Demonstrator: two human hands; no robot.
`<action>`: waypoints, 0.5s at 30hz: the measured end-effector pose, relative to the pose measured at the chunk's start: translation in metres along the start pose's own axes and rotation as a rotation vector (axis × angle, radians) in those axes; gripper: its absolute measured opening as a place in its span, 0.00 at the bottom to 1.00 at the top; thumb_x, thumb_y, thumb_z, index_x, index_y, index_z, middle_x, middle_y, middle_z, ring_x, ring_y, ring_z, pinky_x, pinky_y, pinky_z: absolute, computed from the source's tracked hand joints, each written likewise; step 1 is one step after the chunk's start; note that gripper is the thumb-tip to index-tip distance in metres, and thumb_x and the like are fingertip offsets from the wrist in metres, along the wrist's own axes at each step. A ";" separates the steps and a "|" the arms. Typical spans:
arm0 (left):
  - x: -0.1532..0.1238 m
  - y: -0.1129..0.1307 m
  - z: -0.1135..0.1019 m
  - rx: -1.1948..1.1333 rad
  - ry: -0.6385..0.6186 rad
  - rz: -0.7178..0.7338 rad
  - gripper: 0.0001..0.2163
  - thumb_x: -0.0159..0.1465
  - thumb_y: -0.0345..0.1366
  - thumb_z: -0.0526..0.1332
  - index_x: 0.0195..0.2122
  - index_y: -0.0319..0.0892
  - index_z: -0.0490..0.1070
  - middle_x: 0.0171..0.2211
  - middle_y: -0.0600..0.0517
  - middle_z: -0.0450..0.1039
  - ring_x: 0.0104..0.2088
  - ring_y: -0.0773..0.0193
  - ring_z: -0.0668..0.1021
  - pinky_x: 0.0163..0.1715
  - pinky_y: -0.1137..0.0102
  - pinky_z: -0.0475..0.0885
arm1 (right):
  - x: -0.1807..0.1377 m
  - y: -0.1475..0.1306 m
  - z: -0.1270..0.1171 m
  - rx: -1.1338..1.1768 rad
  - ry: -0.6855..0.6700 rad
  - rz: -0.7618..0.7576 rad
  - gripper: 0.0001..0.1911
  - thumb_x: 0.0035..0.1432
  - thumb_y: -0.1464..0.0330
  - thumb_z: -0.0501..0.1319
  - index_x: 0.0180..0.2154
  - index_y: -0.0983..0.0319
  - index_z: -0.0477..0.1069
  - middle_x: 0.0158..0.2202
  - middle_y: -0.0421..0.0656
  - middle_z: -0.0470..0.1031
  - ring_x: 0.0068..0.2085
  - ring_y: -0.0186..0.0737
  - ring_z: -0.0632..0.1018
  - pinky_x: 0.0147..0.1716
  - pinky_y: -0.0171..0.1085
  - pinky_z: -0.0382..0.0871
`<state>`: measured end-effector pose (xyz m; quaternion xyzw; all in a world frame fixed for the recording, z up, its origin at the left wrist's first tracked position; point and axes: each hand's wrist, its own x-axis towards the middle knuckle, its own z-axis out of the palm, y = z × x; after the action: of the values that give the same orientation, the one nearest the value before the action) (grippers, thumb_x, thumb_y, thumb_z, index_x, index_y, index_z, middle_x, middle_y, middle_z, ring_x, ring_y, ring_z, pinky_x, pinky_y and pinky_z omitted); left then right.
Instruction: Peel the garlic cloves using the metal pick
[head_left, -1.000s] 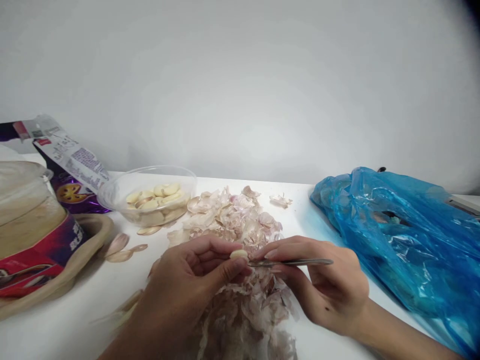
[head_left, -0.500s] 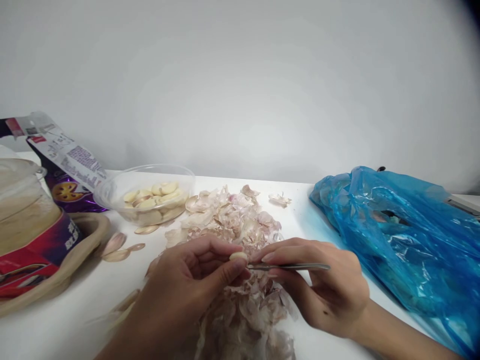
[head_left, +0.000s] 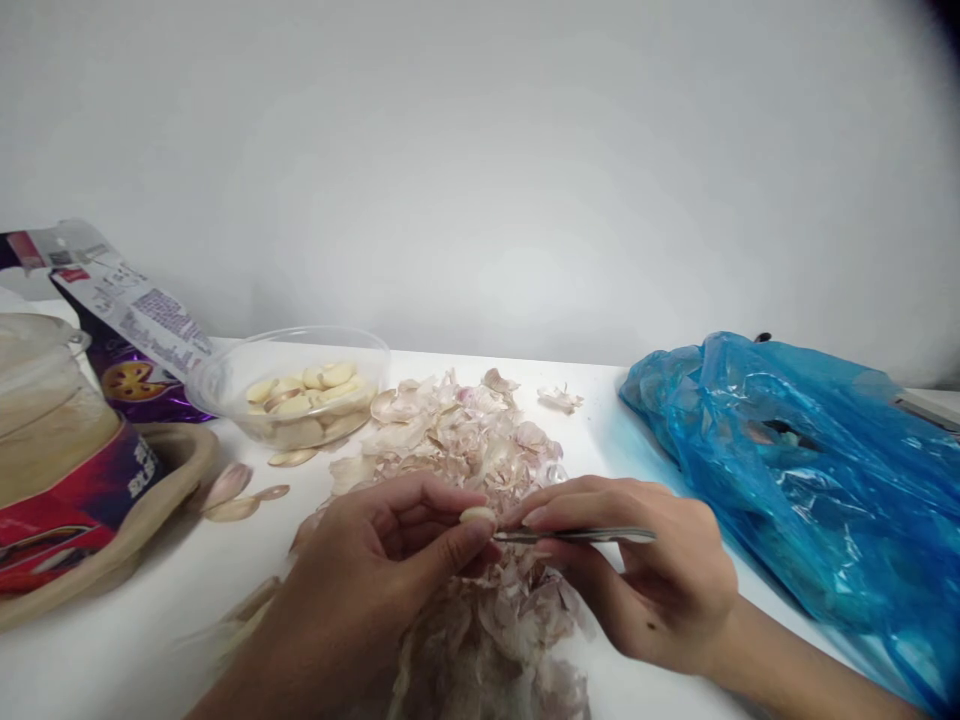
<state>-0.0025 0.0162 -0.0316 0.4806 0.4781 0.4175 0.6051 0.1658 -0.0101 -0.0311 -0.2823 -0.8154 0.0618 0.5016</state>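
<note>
One slim metal tool (head_left: 592, 535) has dipped slightly, pinched by the right hand (head_left: 664, 570); the left hand (head_left: 382, 565) grips one smooth, oval clove (head_left: 477, 514).

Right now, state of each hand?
Left hand: closed, pinching a pale garlic clove.
Right hand: closed, holding a thin metal tool.

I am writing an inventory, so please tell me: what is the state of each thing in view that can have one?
Left hand: closed on a garlic clove
That garlic clove: peeled on visible side
Right hand: closed on a thin metal tool
Clear bowl: uncovered, holding mostly peeled cloves
Skins: loose, heaped
Blue bag: crumpled; open or shut unclear
Jar: upright
Purple packet: creased
</note>
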 end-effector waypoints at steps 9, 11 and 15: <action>-0.001 0.002 0.000 0.079 0.023 0.017 0.04 0.44 0.30 0.68 0.20 0.41 0.75 0.22 0.53 0.80 0.26 0.61 0.81 0.25 0.76 0.74 | 0.002 0.001 0.000 0.024 -0.054 -0.019 0.06 0.54 0.78 0.59 0.37 0.69 0.69 0.31 0.48 0.79 0.34 0.36 0.79 0.31 0.31 0.75; -0.001 0.002 0.001 0.090 0.033 0.016 0.04 0.43 0.31 0.69 0.20 0.41 0.75 0.21 0.52 0.80 0.26 0.60 0.81 0.25 0.74 0.74 | 0.001 0.001 0.000 0.031 -0.054 -0.016 0.06 0.54 0.78 0.59 0.37 0.69 0.69 0.31 0.48 0.79 0.33 0.37 0.79 0.31 0.32 0.75; -0.001 0.003 0.002 0.062 0.020 0.004 0.04 0.44 0.30 0.68 0.20 0.41 0.74 0.21 0.52 0.80 0.25 0.61 0.80 0.24 0.74 0.74 | 0.001 0.000 0.000 0.033 -0.050 -0.021 0.07 0.55 0.78 0.59 0.38 0.68 0.69 0.31 0.48 0.79 0.33 0.36 0.79 0.30 0.32 0.75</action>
<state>-0.0009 0.0152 -0.0285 0.4959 0.4959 0.4086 0.5841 0.1659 -0.0099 -0.0301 -0.2637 -0.8295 0.0771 0.4863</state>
